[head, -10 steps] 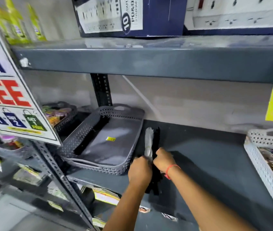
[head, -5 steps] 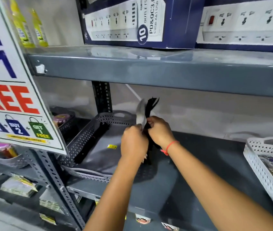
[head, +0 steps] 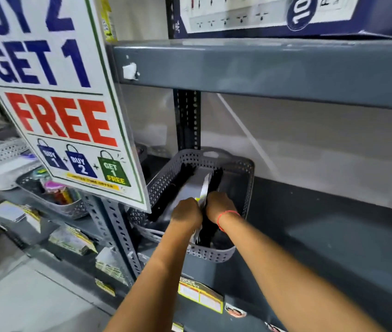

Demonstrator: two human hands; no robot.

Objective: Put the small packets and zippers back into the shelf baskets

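A grey perforated basket [head: 247, 178] stands on the dark grey shelf [head: 334, 236], against the upright post. Black zippers [head: 180, 178] lie along its left inner wall. My left hand [head: 186, 213] and my right hand [head: 219, 206] sit side by side over the basket, both closed on one bundle of black zippers [head: 215, 179] with a white packet [head: 205, 185] alongside it. The bundle points away from me, low inside the basket; its near end hangs below my hands. A red thread circles my right wrist.
A "Buy 2 Get 1 Free" sign [head: 58, 104] hangs at the left and hides the basket's left corner. Other baskets of small goods [head: 53, 192] stand on the left rack. The upper shelf [head: 262, 68] carries power-strip boxes [head: 286, 17]. Price labels [head: 199, 298] line the shelf's front edge.
Both hands lifted the zipper bundle off the shelf surface, carried it left and lowered it into the grey basket. The camera moved closer and to the left.
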